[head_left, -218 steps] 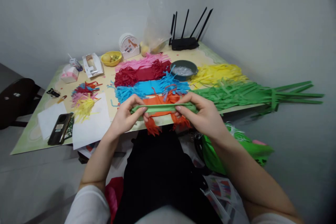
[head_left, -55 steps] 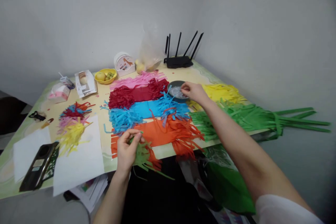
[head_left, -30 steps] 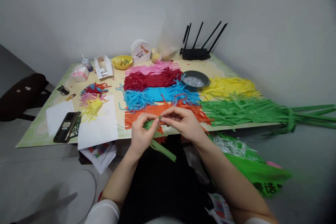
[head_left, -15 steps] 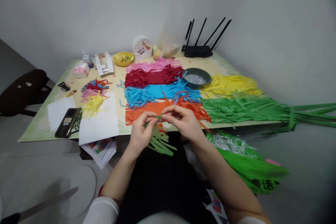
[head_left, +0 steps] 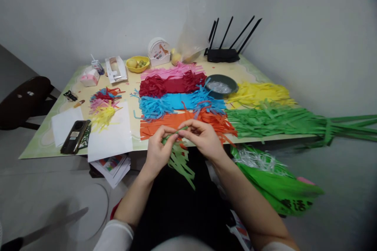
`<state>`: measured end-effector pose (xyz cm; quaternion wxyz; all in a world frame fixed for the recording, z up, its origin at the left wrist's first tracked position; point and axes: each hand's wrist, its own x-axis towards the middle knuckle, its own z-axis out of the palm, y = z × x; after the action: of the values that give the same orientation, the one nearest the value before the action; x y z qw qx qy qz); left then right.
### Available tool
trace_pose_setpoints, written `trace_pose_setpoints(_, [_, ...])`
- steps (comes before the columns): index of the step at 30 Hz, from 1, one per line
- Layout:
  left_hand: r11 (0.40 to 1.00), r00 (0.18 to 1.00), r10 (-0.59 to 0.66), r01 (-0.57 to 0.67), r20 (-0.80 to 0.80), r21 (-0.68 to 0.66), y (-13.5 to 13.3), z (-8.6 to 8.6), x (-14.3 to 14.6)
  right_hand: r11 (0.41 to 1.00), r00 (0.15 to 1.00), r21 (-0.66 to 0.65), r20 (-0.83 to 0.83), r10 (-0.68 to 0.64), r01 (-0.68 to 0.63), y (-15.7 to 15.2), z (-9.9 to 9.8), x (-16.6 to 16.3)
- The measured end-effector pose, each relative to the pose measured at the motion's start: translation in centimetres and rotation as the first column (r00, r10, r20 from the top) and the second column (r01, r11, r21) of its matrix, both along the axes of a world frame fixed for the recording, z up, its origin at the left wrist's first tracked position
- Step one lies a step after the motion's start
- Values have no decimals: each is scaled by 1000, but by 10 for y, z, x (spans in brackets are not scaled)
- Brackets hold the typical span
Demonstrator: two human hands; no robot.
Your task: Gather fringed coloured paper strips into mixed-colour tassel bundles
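Observation:
My left hand (head_left: 157, 150) is closed on the top of a small green fringed paper bundle (head_left: 180, 161), whose cut strips hang down over my lap. My right hand (head_left: 202, 138) pinches the same spot from the right, fingertips touching those of my left hand; something tiny may sit between them, too small to name. Both hands hover just in front of the table's (head_left: 41, 141) near edge, above the orange fringed paper (head_left: 159, 125). A dark bowl (head_left: 221, 85) with clear bits stands behind the blue fringed paper (head_left: 176, 102).
Red (head_left: 167, 85), pink, yellow (head_left: 259, 93) and long green fringed paper (head_left: 282, 121) lie spread across the table. Small finished tassels (head_left: 103, 106), white sheets (head_left: 110, 135), a phone (head_left: 75, 136), a fruit bowl (head_left: 137, 63) and a router (head_left: 222, 54) are there too. A green bag (head_left: 273, 184) sits at my right.
My right hand came back from the dark bowl to my left hand. The green bundle's strips have fanned out and now hang lower. The view has shifted slightly.

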<state>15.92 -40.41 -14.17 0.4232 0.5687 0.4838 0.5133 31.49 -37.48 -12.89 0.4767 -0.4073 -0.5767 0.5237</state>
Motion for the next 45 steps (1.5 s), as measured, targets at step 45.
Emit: trace_pose_setpoints(45, [953, 446, 61, 240, -893, 184, 126, -33, -79, 866, 389, 241, 919, -59, -437, 69, -110, 107])
